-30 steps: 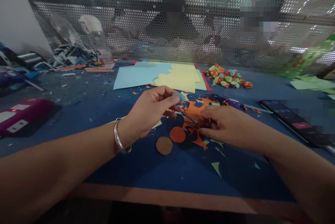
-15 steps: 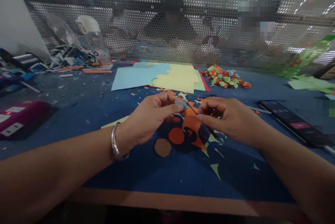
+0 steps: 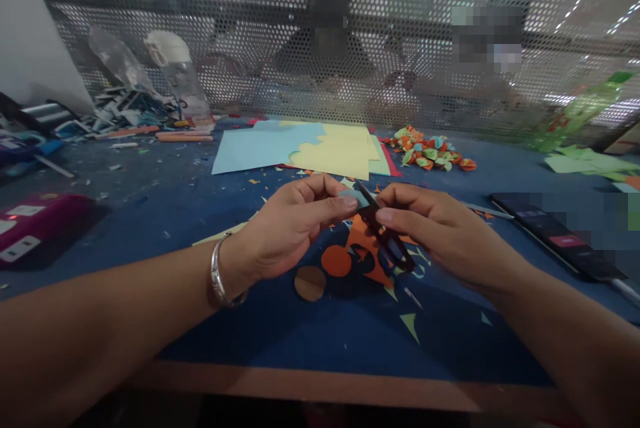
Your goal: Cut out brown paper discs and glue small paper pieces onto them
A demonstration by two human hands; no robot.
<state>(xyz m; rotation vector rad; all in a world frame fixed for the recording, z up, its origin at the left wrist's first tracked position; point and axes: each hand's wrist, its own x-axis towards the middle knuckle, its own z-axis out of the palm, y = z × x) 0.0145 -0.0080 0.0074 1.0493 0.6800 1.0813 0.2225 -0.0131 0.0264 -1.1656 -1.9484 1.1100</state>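
Note:
My left hand [image 3: 300, 225], with a silver bracelet at its wrist, pinches a small piece of light blue paper [image 3: 356, 199] between thumb and fingers. My right hand [image 3: 430, 221] grips a slim, dark, tweezers-like tool [image 3: 399, 251]. Its upper end lies against the blue paper, and its closed, looped lower end slants down to the right. Below the hands lie an orange paper circle [image 3: 336, 261] and a brown disc [image 3: 310, 283]. Under the tool is an orange offcut [image 3: 363, 235] with curved cut-outs, among green scraps [image 3: 410, 327].
Light blue paper [image 3: 255, 148] and yellow paper [image 3: 343, 151] lie behind the hands. A pile of small curled paper pieces [image 3: 433, 151] is at the back right. A phone [image 3: 560, 235] lies right, a magenta case [image 3: 45, 225] left. A clear bottle [image 3: 185, 81] stands before the perforated metal screen [image 3: 280, 21].
The dark tool has turned in my right hand, so its looped end now shows. The blue paper piece is more visible. My left hand stays nearly in place.

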